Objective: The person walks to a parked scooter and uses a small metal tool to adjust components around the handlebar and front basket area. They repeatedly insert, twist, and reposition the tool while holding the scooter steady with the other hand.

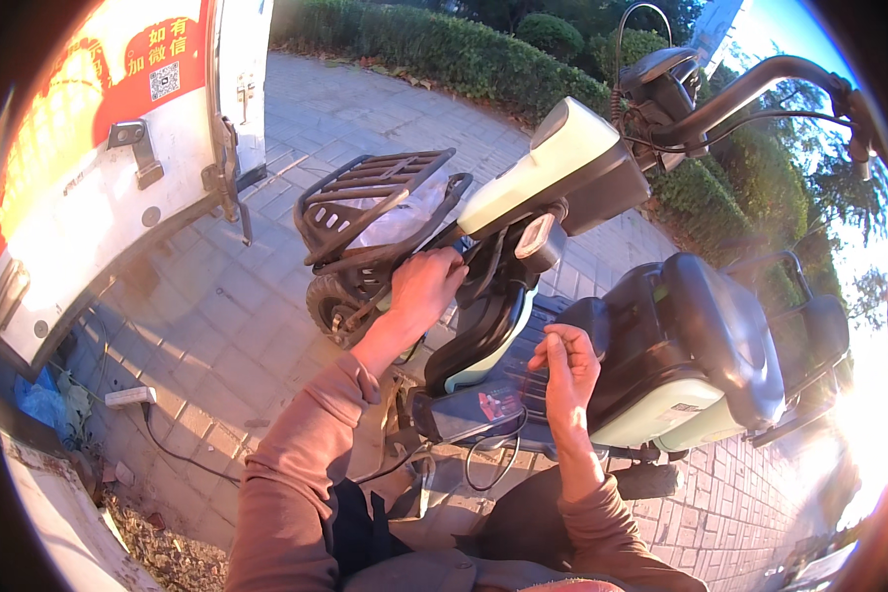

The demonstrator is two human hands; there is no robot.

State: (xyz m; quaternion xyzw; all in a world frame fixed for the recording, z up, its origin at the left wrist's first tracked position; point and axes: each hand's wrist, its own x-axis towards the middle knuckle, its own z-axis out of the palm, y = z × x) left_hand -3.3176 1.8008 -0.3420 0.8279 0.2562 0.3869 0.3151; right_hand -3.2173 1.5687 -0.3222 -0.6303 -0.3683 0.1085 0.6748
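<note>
Reaching forward, your left hand (426, 286) presses closed against the front column of the pale green and black electric scooter (562, 296), just under its black wire front basket (375, 197). Your right hand (567, 370) pinches a thin dark cable (493, 454) above the scooter's footboard. Beside you stand a white van door with a red panel (118, 148), grey paving and a hedge (444, 49).

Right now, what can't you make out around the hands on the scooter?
- Left hand fingers: head view, curled out of sight against the scooter's front column.
- Right hand: whatever it pinches is too small to tell.
- Rear rack: washed out by sun glare, right rim.
- Front wheel: mostly hidden under the basket.
</note>
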